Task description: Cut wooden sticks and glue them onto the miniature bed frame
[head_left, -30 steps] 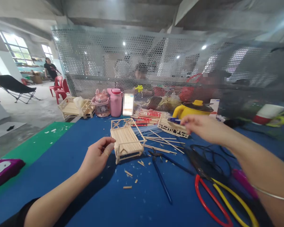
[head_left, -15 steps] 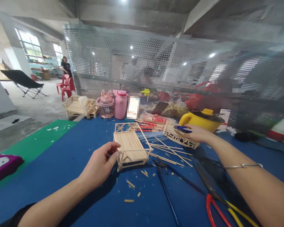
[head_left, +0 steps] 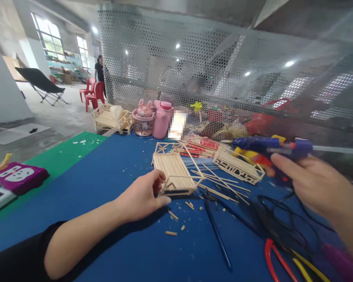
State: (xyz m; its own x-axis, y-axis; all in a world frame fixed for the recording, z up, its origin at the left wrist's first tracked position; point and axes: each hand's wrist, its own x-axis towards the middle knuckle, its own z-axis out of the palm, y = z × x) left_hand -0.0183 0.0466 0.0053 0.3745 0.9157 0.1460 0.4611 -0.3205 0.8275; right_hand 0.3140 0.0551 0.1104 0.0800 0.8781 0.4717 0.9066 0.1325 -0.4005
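A small bed frame (head_left: pixel 176 172) built of thin wooden sticks lies on the blue table, with corner posts and rails above its slatted base. At its near left corner is my left hand (head_left: pixel 145 194), fingers curled against the side and thumb low by the corner post. My right hand (head_left: pixel 314 180) grips a blue hot glue gun (head_left: pixel 270 145), blurred by motion and raised above the table, its nozzle pointing left. Below the nozzle rests a second stick piece with patterned sides (head_left: pixel 238 164). Loose wooden sticks (head_left: pixel 220 182) lie between the two models.
Pliers (head_left: pixel 219 235) and red-and-yellow-handled cutters (head_left: pixel 282 254) lie at the front right, near a black cord (head_left: pixel 282 211). Pink bottles (head_left: pixel 163 121), another stick model (head_left: pixel 111 119) and a perforated metal screen (head_left: pixel 153 70) stand behind. A purple box (head_left: pixel 20 178) sits left.
My right hand has lifted the glue gun from beside the second stick piece and swung it right. My left hand stays at the bed frame's corner, thumb now lower. The view has shifted.
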